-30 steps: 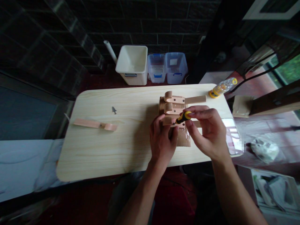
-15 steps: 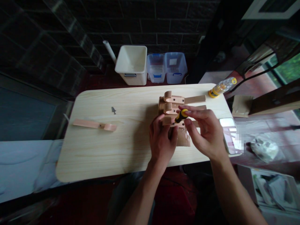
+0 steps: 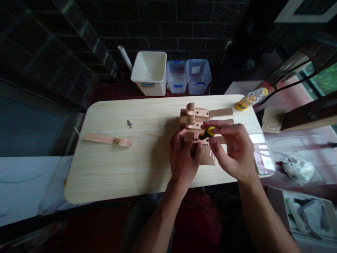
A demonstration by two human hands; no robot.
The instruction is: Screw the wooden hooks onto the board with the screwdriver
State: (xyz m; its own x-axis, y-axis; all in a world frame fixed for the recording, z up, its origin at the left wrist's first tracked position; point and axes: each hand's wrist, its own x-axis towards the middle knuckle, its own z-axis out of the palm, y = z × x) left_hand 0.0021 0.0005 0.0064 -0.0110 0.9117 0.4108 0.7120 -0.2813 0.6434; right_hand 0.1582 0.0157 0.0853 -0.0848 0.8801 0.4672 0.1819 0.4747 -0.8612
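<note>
A short yellow-and-black screwdriver [image 3: 206,133] is pinched between the thumb and fingers of my right hand [image 3: 234,149]. It leans over the nearest of several wooden hooks [image 3: 189,136], with its tip at a screw hole there. My left hand [image 3: 184,154] grips that hook's curled end from the left, fingers and thumb around it. Two more wooden hooks [image 3: 197,111] with dark screw holes lie behind it, side by side across a wooden base [image 3: 182,116]. Below my hands, part of a wooden piece in clear wrap [image 3: 207,155] shows. My right hand hides part of the hooks' flat ends.
On the table [image 3: 110,175] at left lie a loose wooden hook [image 3: 105,139] and some screws [image 3: 129,123]. A clear bottle with yellow ends [image 3: 251,99] and a phone [image 3: 264,154] are at right. Behind stand a white bin [image 3: 149,70] and clear boxes [image 3: 177,77].
The screwdriver's handle has tipped slightly down and to the right, along with my right fingers. My left hand keeps its grip on the hook. The whole view has shifted a little.
</note>
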